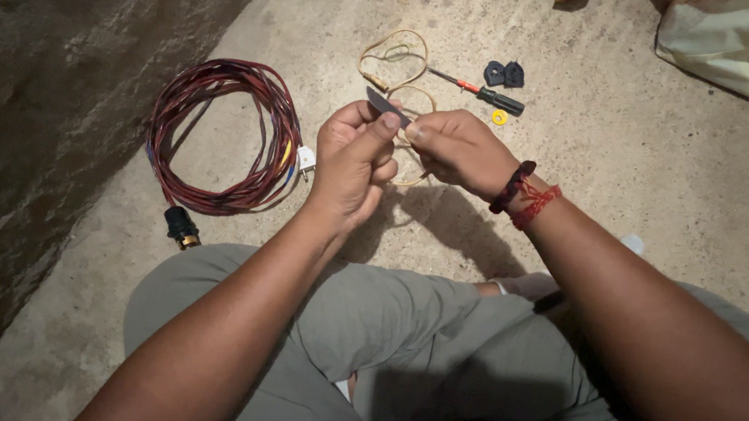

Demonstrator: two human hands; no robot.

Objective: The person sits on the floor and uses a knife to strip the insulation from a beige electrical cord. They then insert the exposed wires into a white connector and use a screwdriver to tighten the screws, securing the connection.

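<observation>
While pinched in left hand (352, 158), small grey blade (386, 106) angled at thin tan wire (396, 57) gripped by right hand (458, 147), red coiled cable (222, 132), screwdriver (482, 91) beyond, nothing blocking.

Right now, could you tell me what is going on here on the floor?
A person sits on the concrete floor. The left hand holds a small blade, and the right hand holds a thin tan wire against it. A red cable coil, a lamp socket and a screwdriver lie nearby.
</observation>
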